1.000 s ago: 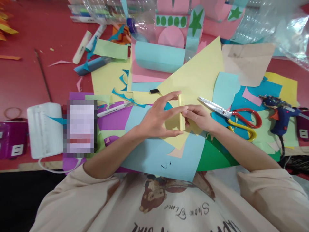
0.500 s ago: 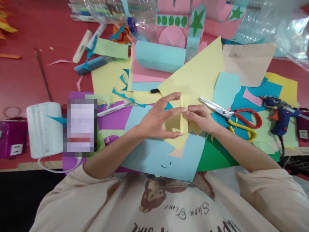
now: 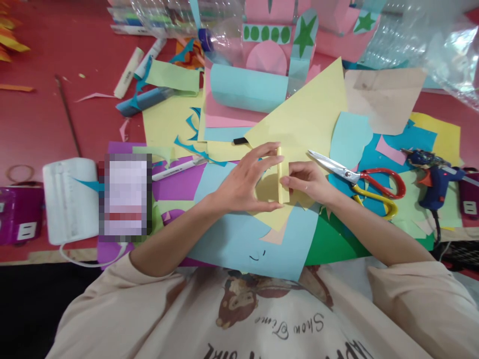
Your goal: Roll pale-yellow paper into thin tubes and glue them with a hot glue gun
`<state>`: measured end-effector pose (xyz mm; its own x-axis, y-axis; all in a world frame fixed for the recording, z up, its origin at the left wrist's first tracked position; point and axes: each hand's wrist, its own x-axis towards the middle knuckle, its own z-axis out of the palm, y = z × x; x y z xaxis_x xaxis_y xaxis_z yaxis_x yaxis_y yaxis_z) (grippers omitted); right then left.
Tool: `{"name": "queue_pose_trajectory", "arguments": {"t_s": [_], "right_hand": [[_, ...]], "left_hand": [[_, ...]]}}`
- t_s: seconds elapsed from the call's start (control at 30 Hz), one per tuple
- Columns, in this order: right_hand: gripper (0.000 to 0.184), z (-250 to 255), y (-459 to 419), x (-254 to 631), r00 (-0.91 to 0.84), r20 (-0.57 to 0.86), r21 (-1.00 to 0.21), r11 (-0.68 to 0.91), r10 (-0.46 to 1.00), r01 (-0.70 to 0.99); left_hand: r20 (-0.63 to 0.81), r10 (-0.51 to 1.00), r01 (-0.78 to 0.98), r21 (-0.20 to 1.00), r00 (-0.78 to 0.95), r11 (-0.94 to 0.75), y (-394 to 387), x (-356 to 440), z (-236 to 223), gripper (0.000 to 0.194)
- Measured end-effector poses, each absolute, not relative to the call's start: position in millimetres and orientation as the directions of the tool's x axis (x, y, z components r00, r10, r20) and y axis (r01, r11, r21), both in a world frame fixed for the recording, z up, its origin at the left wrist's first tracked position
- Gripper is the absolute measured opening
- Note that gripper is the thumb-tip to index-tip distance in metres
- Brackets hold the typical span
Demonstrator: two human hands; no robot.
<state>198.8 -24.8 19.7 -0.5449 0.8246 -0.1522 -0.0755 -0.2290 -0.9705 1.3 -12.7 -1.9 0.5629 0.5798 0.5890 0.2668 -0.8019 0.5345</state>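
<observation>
A narrow strip of pale yellow paper [image 3: 280, 172], rolled or folded lengthwise, stands upright between my two hands at the table's middle. My left hand [image 3: 245, 182] grips it from the left, with fingertips at its top and thumb near its bottom. My right hand [image 3: 307, 180] pinches its right side at mid-height. Under the hands lie a larger yellow sheet [image 3: 307, 114] and a light blue sheet [image 3: 239, 239].
Scissors [image 3: 359, 178] with red and yellow handles lie just right of my right hand. A blue glue gun [image 3: 434, 182] sits at the far right. A pink and blue paper model [image 3: 262, 65], markers [image 3: 129, 72], a pen [image 3: 175, 169] and several coloured paper scraps cover the red table [image 3: 37, 114].
The yellow strip and both hands have shifted only slightly; my left fingers have closed a little more around the strip's top. Nothing else has moved.
</observation>
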Motion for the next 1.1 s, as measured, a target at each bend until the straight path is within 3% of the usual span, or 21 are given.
{"name": "queue_pose_trajectory", "arguments": {"t_s": [0.33, 0.53, 0.7, 0.93, 1.03, 1.1], "right_hand": [[0.034, 17, -23, 201, -0.501, -0.129, -0.984, -0.174, 0.856, -0.044], [0.037, 23, -23, 200, -0.488, -0.146, -0.986, -0.168, 0.860, 0.000], [0.041, 25, -21, 203, -0.493, -0.061, -0.997, -0.032, 0.868, 0.066], [0.041, 43, -23, 207, -0.353, 0.038, -0.930, 0.162, 0.935, 0.329], [0.026, 68, -37, 224, -0.280, 0.098, -0.813, 0.239, 0.955, 0.532], [0.017, 82, -51, 249, -0.148, 0.145, -0.701, 0.207, 0.978, 0.682]], "left_hand": [[0.573, 0.592, 0.252, 0.563, 0.568, -0.787, -12, 1, -2, 0.090], [0.538, 0.574, 0.270, 0.540, 0.618, -0.797, -12, -2, 2, 0.071], [0.495, 0.615, 0.320, 0.556, 0.614, -0.767, -12, -4, 4, 0.070], [0.507, 0.626, 0.326, 0.560, 0.592, -0.762, -12, -5, -1, 0.075], [0.525, 0.616, 0.311, 0.556, 0.587, -0.771, -11, -5, -2, 0.074], [0.529, 0.622, 0.311, 0.562, 0.577, -0.767, -11, -5, -2, 0.072]]}}
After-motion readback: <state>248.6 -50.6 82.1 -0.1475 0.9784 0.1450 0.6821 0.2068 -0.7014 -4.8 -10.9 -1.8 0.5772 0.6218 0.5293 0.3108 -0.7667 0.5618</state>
